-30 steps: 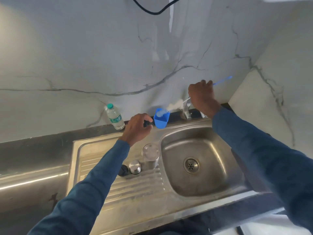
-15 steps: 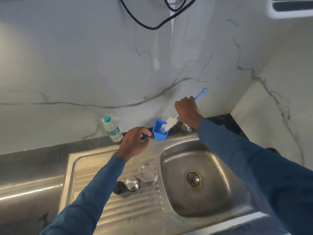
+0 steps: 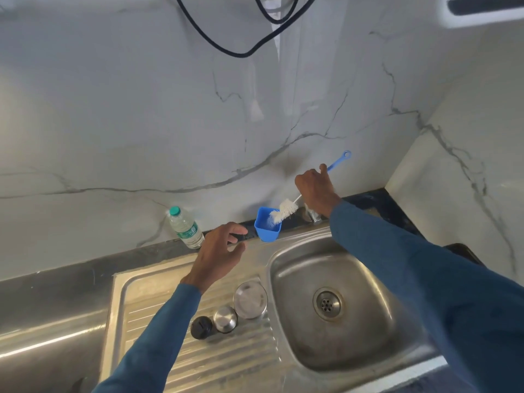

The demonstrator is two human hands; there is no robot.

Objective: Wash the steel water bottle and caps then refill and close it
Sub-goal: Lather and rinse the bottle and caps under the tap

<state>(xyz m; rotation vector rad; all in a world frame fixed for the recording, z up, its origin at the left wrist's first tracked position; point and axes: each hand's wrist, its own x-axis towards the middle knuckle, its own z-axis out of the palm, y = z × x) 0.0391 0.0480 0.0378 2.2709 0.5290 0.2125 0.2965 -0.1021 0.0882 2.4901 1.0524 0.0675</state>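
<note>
The steel water bottle (image 3: 250,299) stands upside down on the drainboard beside the basin. Just left of it sit a small steel cap (image 3: 225,319) and a black cap (image 3: 201,327). My right hand (image 3: 314,187) grips a bottle brush (image 3: 283,211) with a blue handle; its white bristles dip into a small blue cup (image 3: 267,227) on the sink's back rim. My left hand (image 3: 219,251) hovers open just left of the cup, fingers spread, holding nothing.
A steel sink basin (image 3: 286,282) with a drain (image 3: 327,304) lies to the right. A plastic water bottle (image 3: 185,227) with a green cap stands by the marble wall. The tap base (image 3: 312,215) is behind my right wrist. Black cables (image 3: 243,53) hang above.
My left hand has let go of the blue cup and opened. The brush head has dipped lower into the cup. The view has tilted upward.
</note>
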